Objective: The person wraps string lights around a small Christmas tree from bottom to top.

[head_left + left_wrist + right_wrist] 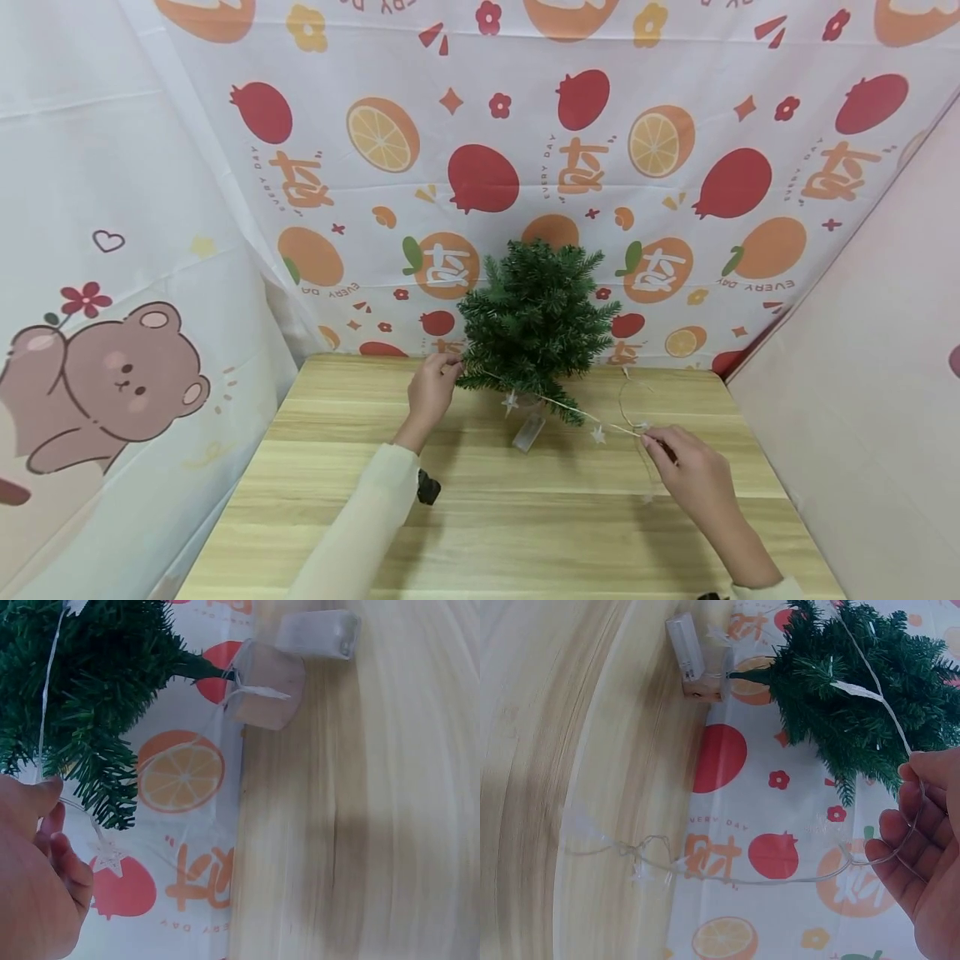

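Observation:
A small green artificial Christmas tree (536,312) stands at the back of the table, its base (271,686) pale pink and round. A thin string of star lights (592,417) runs across the front of its lower branches. My left hand (432,390) pinches the string at the tree's left side, and a clear star (109,859) dangles below those fingers. To the right of the tree my right hand (693,471) pinches the other stretch of string, which loops across the palm (930,825) and trails down to the tabletop. A white battery box (528,433) lies in front of the base.
The wooden table (480,533) backs onto a fruit-print cloth (420,200). A cloth with a printed bear (135,375) hangs at the left, and a plain pale panel (862,350) at the right. Loose string with stars (649,859) trails at the table's right side.

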Tool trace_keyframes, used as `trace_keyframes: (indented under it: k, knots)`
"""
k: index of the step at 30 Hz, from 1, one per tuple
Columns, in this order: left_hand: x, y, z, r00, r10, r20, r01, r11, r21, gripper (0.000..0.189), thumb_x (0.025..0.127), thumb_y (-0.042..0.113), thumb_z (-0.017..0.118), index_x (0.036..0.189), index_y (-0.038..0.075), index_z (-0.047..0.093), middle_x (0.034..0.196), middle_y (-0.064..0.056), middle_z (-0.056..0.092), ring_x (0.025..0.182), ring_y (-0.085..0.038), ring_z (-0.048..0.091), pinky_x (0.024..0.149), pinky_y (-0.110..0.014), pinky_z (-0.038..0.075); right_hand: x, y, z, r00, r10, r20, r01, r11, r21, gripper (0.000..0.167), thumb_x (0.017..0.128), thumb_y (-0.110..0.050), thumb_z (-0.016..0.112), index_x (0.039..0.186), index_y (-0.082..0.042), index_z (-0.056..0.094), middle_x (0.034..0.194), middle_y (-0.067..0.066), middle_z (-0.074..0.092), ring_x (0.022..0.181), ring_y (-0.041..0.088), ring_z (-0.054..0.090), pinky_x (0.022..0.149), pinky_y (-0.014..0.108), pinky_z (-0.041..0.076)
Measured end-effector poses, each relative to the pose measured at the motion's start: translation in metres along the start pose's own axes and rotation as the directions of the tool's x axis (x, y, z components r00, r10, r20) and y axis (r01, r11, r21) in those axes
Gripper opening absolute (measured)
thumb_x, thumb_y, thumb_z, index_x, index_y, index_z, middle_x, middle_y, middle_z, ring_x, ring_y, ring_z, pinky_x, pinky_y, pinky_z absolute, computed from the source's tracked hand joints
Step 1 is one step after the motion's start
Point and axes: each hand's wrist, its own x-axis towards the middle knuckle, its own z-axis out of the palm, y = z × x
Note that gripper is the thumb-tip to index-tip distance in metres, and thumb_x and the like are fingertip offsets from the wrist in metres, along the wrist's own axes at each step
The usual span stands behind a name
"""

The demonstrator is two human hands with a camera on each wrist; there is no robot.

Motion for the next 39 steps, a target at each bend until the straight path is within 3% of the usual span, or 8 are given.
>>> trace_keyframes:
  k: [5, 9, 16, 24, 32, 39]
  knots:
    - [0.005, -0.001, 0.002, 0.998, -0.056, -0.020, 0.055, 0.997, -0.059, 0.016, 0.101, 0.027, 0.063, 0.109, 0.019, 0.075, 0.114, -0.003, 0.072, 0.073, -0.021, 0.061, 0.057, -0.034, 0.040, -0.001, 0.001, 0.001, 1.000, -0.024, -0.013, 0.024, 0.999, 0.021, 0.016, 0.079, -0.009, 0.084, 0.089, -0.017, 0.075, 0.073, -0.016, 0.059, 0.062, -0.005, 0.047, 0.049, 0.021, 0.039]
    - [0.007, -0.005, 0.004, 0.997, -0.077, -0.030, 0.075, 0.995, -0.058, 0.018, 0.101, 0.028, 0.063, 0.112, 0.020, 0.075, 0.115, 0.000, 0.073, 0.076, -0.021, 0.063, 0.059, -0.034, 0.041, -0.001, 0.002, 0.002, 0.998, -0.060, -0.013, 0.061, 0.998, 0.033, 0.016, 0.079, -0.009, 0.085, 0.089, -0.018, 0.075, 0.074, -0.016, 0.060, 0.062, -0.006, 0.048, 0.050, 0.018, 0.041]
    - [0.000, -0.005, 0.003, 0.998, -0.061, -0.011, 0.061, 0.997, -0.042, 0.019, 0.101, 0.029, 0.063, 0.114, 0.022, 0.076, 0.118, 0.001, 0.072, 0.086, -0.021, 0.066, 0.062, -0.034, 0.045, 0.002, 0.002, -0.006, 0.999, -0.034, -0.006, 0.034, 0.999, 0.021, 0.014, 0.080, -0.007, 0.082, 0.090, -0.014, 0.075, 0.074, -0.012, 0.061, 0.063, -0.003, 0.050, 0.050, 0.021, 0.042]
    - [-0.012, -0.001, 0.005, 0.997, -0.073, -0.010, 0.073, 0.996, -0.055, 0.016, 0.099, 0.025, 0.067, 0.111, 0.020, 0.076, 0.117, 0.000, 0.071, 0.084, -0.020, 0.061, 0.063, -0.033, 0.044, 0.007, 0.013, -0.015, 0.999, -0.045, -0.024, 0.045, 0.999, 0.003, 0.013, 0.080, -0.004, 0.082, 0.090, -0.009, 0.075, 0.073, -0.009, 0.061, 0.062, -0.002, 0.049, 0.049, 0.014, 0.037]
    - [-0.021, 0.002, 0.007, 0.999, -0.043, -0.016, 0.043, 0.998, -0.040, 0.010, 0.097, 0.024, 0.069, 0.103, 0.022, 0.077, 0.115, 0.002, 0.072, 0.087, -0.019, 0.063, 0.070, -0.036, 0.048, 0.013, 0.023, -0.020, 1.000, 0.014, 0.007, -0.013, 1.000, -0.015, 0.009, 0.085, -0.007, 0.078, 0.094, -0.007, 0.076, 0.076, -0.004, 0.064, 0.062, 0.001, 0.048, 0.049, 0.023, 0.041]
    - [-0.029, 0.005, 0.009, 1.000, -0.029, -0.011, 0.028, 0.999, -0.044, 0.011, 0.096, 0.025, 0.071, 0.103, 0.021, 0.078, 0.113, 0.002, 0.072, 0.085, -0.017, 0.061, 0.069, -0.035, 0.048, 0.025, 0.036, -0.020, 0.998, 0.055, 0.012, -0.054, 0.997, -0.055, 0.009, 0.088, -0.011, 0.076, 0.096, -0.007, 0.076, 0.077, -0.001, 0.066, 0.060, 0.005, 0.050, 0.048, 0.025, 0.040]
